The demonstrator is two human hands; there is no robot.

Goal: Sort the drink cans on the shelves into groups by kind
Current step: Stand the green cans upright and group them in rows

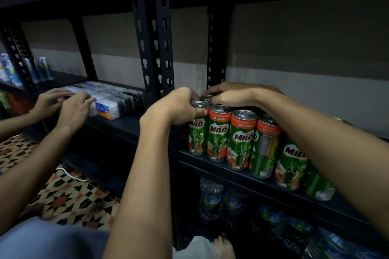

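A slim green-and-orange Milo can at the row's left end on the dark metal shelf is held in the left hand. The right hand is curled over rear cans. Clear plastic water bottles are stored below; another person's hands are seen leftward on wrapped packs.

Both forearms are bare from the wrist back to the bottom edge of the picture; no sleeve, watch, bracelet or strap shows on either one. The left hand wears no ring or glove on the fingers that can be seen, and the right hand is likewise bare, with short, unpainted nails where they show. At about 7 o'clock in the picture, low beside the left forearm, lies a patch of pale grey-blue cloth, smooth and plain with no print or seam visible; whether it is a shirt or trousers cannot be told. No other clothing of the wearer is in view.
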